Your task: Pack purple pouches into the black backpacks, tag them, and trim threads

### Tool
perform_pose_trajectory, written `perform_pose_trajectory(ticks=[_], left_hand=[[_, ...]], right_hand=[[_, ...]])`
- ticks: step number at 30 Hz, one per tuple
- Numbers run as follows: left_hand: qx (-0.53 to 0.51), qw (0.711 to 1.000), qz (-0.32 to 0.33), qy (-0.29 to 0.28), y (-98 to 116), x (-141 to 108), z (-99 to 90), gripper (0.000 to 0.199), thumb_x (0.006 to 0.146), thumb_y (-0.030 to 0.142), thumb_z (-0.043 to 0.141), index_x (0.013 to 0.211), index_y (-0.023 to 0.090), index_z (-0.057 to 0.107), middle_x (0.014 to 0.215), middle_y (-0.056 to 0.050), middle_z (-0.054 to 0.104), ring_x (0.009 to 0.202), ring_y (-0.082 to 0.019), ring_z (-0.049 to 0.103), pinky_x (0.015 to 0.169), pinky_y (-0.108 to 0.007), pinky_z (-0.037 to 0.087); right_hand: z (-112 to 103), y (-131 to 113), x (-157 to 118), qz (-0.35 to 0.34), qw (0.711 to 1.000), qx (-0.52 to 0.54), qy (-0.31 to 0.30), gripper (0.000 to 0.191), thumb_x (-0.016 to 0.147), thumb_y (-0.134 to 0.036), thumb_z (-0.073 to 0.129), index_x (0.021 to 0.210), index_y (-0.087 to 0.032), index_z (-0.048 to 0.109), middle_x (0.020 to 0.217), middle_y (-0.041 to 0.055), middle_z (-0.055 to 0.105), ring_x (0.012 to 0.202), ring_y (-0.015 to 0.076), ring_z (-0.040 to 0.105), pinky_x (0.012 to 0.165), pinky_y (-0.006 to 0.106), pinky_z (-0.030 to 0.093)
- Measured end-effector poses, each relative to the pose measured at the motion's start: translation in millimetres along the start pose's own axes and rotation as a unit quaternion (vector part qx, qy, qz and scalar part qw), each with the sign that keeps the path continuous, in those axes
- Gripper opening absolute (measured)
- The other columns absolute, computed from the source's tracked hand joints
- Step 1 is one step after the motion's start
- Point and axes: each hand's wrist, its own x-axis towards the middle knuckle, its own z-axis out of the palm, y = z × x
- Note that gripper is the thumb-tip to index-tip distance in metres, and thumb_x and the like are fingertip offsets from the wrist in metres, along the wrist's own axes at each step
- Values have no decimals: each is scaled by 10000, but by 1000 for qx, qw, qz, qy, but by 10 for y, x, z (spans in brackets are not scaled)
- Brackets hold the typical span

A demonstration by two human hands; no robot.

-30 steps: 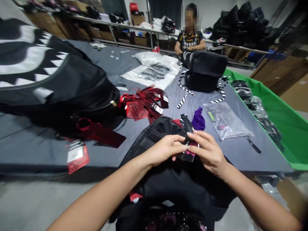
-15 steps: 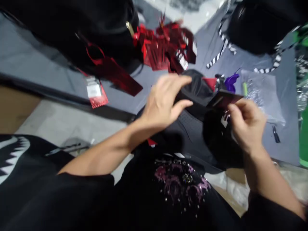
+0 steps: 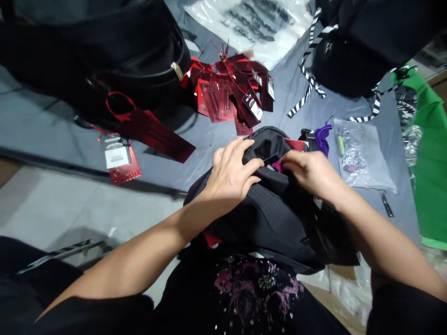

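Note:
A black backpack (image 3: 268, 209) with a perforated panel lies across the table's front edge, against my body, its top opening facing away. My left hand (image 3: 232, 179) is closed on the left side of that opening, thumb and fingers at the fabric. At the opening's right side, my right hand (image 3: 310, 177) pinches a thin dark card (image 3: 273, 158), which goes down into the bag. Something magenta (image 3: 278, 165) shows beside the card at my fingertips. Its kind is unclear. A red tag (image 3: 295, 144) sticks out just behind my right hand.
Another black bag (image 3: 139, 60) stands at the left, red tags (image 3: 153, 135) hanging from it. A bundle of red tags (image 3: 223, 93) lies behind the backpack. At right are a purple piece (image 3: 323, 138), a clear plastic bag (image 3: 363, 153), a zipper pull (image 3: 387, 204) and green material (image 3: 433, 163).
My right hand has moved left and brought the dark card from above the backpack into its opening. My left hand, apart from the bag before, has closed on the opening's edge.

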Motion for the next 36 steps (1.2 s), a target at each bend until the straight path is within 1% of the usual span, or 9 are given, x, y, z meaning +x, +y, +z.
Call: perform_pose_trajectory(ticks=[3, 7, 10, 13, 16, 21, 24, 28, 36], left_hand=[[-4, 1000, 6, 12, 0, -30, -4, 257, 899, 271, 564, 1142, 229, 636, 1459, -133, 416, 1407, -337, 323, 1104, -560, 304], [-2, 992, -100, 76, -3, -35, 54, 507, 895, 368, 571, 1360, 191, 470, 1499, -168, 384, 1389, -337, 368, 1105, -517, 350], [41, 986, -161, 31, -4, 11, 111, 804, 844, 453, 630, 1484, 111, 283, 1425, -228, 465, 1304, -384, 462, 1036, -502, 423], [76, 979, -186, -24, 2, 60, 132, 813, 820, 466, 665, 1464, 105, 323, 1282, -199, 576, 1162, -359, 570, 941, -434, 486], [95, 977, -190, -20, 13, 60, 125, 786, 823, 472, 669, 1450, 118, 353, 1218, -174, 603, 1117, -339, 593, 915, -409, 495], [94, 981, -172, -2, 25, 11, 118, 767, 835, 466, 663, 1442, 119, 349, 1200, -165, 607, 1094, -324, 600, 895, -408, 501], [92, 983, -161, 6, 25, -5, 118, 746, 838, 440, 666, 1440, 144, 339, 1203, -155, 607, 1109, -310, 595, 910, -410, 497], [79, 985, -150, 23, 5, -36, 129, 750, 841, 438, 660, 1448, 161, 317, 1219, -156, 597, 1117, -309, 594, 902, -420, 504], [80, 988, -120, 51, -17, -93, 154, 745, 846, 437, 659, 1449, 182, 305, 1225, -149, 607, 1116, -308, 605, 896, -424, 519]], right_hand=[[48, -84, 110, 0, 991, -36, -127, 209, 896, -168, 514, 933, -218, 713, 745, 15, 695, 637, 139, 604, 564, 239, 306], [52, -99, 249, -3, 986, -47, -163, 226, 881, -121, 500, 874, -198, 712, 740, 38, 683, 633, 133, 572, 562, 245, 277], [78, -55, 330, -23, 984, -46, -171, 243, 869, -97, 481, 826, -186, 703, 721, 41, 670, 638, 133, 558, 559, 248, 260], [123, -27, 391, -45, 981, -46, -181, 250, 854, -79, 474, 818, -181, 700, 745, 51, 680, 682, 147, 572, 560, 253, 255], [118, -39, 400, -67, 976, -36, -204, 243, 860, -81, 484, 828, -183, 703, 783, 54, 697, 719, 155, 592, 571, 249, 275], [103, -73, 366, -34, 991, -32, -126, 193, 915, -159, 514, 1012, -166, 681, 874, 77, 712, 776, 172, 628, 647, 251, 348], [229, -66, 459, -58, 993, 84, -66, 204, 869, -105, 558, 1036, -168, 658, 910, 44, 701, 793, 144, 614, 706, 233, 389], [349, -65, 614, -104, 978, 166, -74, 150, 847, -65, 527, 772, -157, 618, 725, -15, 612, 687, 107, 542, 662, 207, 366], [179, -165, 547, -69, 989, 101, -80, 103, 865, -107, 532, 839, -164, 614, 756, -6, 631, 668, 110, 526, 632, 223, 322]])
